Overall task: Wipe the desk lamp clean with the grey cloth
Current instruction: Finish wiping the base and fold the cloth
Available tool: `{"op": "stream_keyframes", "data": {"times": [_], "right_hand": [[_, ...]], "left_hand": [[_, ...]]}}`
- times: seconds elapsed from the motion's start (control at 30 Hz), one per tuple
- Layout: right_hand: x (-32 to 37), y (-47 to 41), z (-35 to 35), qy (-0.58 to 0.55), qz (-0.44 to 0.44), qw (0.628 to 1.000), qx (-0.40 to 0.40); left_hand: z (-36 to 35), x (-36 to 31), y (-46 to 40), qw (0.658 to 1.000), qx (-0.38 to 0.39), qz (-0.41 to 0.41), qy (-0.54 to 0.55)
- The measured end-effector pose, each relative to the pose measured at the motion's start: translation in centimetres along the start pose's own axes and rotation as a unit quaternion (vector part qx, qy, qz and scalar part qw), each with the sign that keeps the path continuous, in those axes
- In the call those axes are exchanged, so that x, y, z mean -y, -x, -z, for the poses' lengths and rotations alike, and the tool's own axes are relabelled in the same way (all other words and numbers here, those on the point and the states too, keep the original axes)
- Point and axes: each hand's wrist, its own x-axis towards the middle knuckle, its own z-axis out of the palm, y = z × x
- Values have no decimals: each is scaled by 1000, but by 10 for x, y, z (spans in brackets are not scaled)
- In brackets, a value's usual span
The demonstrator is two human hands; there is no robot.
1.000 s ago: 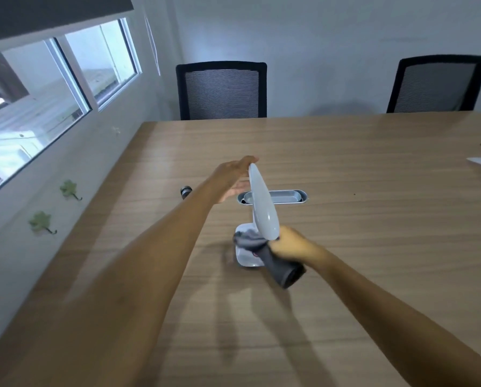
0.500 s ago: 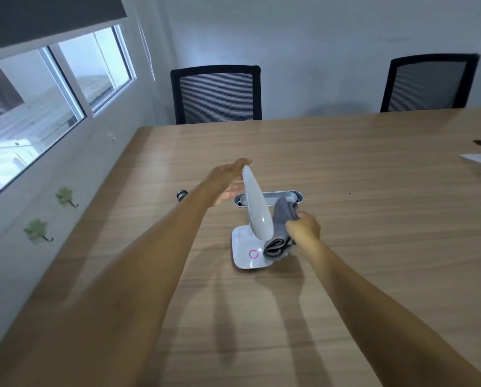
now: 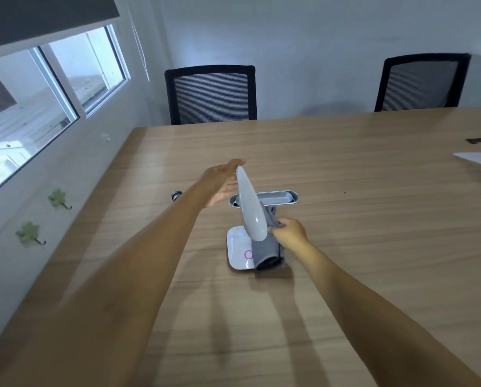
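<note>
A white desk lamp (image 3: 250, 210) stands on the wooden table (image 3: 345, 247), its long oval head tilted up and its square base bearing a pink ring. My left hand (image 3: 222, 182) rests against the far tip of the lamp head, fingers stretched along its left side. My right hand (image 3: 288, 233) grips the grey cloth (image 3: 267, 252) just right of the lamp head's lower end. The cloth hangs down over the right part of the base and hides the lamp's stem.
A grey cable slot (image 3: 275, 197) is set into the table behind the lamp. A small dark object (image 3: 176, 195) lies at the table's left edge. Two black mesh chairs (image 3: 211, 93) stand at the far side. White paper (image 3: 477, 159) lies at the right.
My right hand with the cloth moved from the lamp head's lower left to its right side, and the cloth now drapes over the base. My left hand stays at the head's tip.
</note>
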Motion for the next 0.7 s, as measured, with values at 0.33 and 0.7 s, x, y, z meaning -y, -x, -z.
{"op": "stream_keyframes", "data": {"times": [0.33, 0.7], "right_hand": [[-20, 4, 17, -95, -67, 993, 2], [-12, 46, -27, -245, -99, 928, 262]], "left_hand": [[9, 13, 1, 1000, 5, 9, 29], [42, 123, 29, 977, -26, 211, 30]]}}
